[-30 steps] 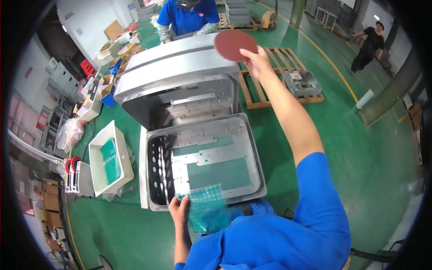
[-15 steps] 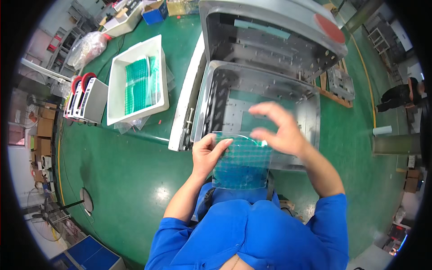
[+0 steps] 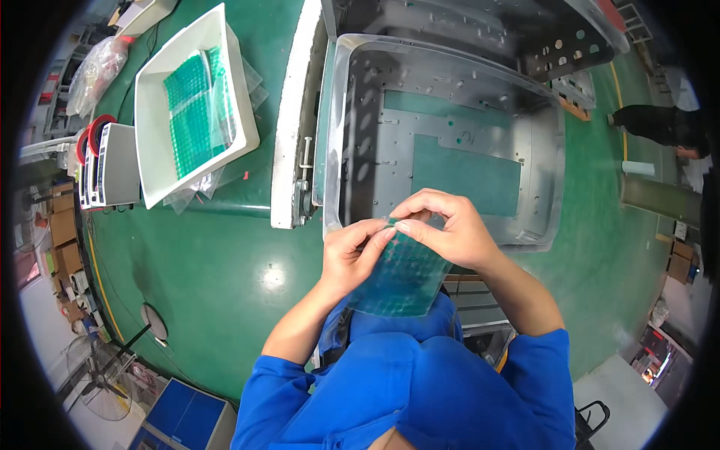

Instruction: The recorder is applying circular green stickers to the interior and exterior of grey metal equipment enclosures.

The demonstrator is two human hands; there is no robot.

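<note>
A grey metal housing (image 3: 540, 187) stands open, and just off its near edge, toward the left corner, hangs the green sheet (image 3: 401, 281) — translucent, glossy, dotted with small rounds. Both hands are nearly closed at its upper edge: the left hand (image 3: 351, 255) pinches it between thumb and forefinger — the right hand (image 3: 461, 232) pinches right beside, fingertips almost meeting.

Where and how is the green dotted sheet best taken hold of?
Probably near its upper left corner, pinched from the left between thumb and fingers, where the left hand is: the green dotted sheet looks thin, and a corner pinch leaves most dots uncovered.
</note>
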